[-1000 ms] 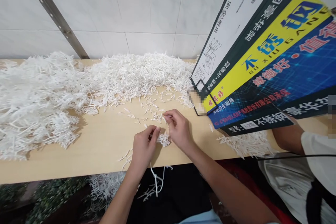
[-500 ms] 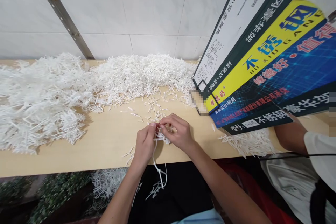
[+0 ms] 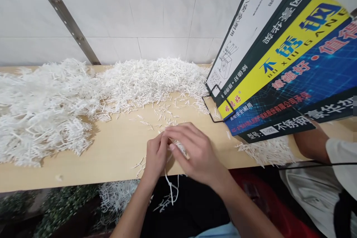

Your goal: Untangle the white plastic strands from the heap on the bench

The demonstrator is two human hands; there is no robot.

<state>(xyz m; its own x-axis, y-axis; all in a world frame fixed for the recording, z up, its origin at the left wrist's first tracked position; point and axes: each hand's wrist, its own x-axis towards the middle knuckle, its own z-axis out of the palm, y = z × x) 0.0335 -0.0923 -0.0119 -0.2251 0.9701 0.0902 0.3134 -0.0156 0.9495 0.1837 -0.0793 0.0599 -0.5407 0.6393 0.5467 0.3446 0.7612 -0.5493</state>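
Note:
My left hand (image 3: 156, 155) and my right hand (image 3: 192, 148) meet over the front edge of a pale wooden table (image 3: 111, 148). Together they pinch a white plastic strip (image 3: 171, 189) whose branched tail hangs below the table edge. A few small white pieces show between the fingers. Loose white plastic sticks (image 3: 164, 113) lie scattered just beyond my hands. A big heap of white sticks (image 3: 147, 78) spreads along the back of the table, and a tangled heap of white branched strips (image 3: 41, 108) fills the left.
A printed cardboard box (image 3: 281, 59) leans over the right side of the table. Another person's arm (image 3: 312, 143) and white sleeve sit under it. More white sticks (image 3: 264, 150) lie beside that arm. A metal bracket (image 3: 72, 28) slants on the tiled wall. White scrap (image 3: 117, 193) lies below the table.
My hands have come together from apart and slid slightly toward the table's front edge. The right hand now covers the small pieces it was picking at.

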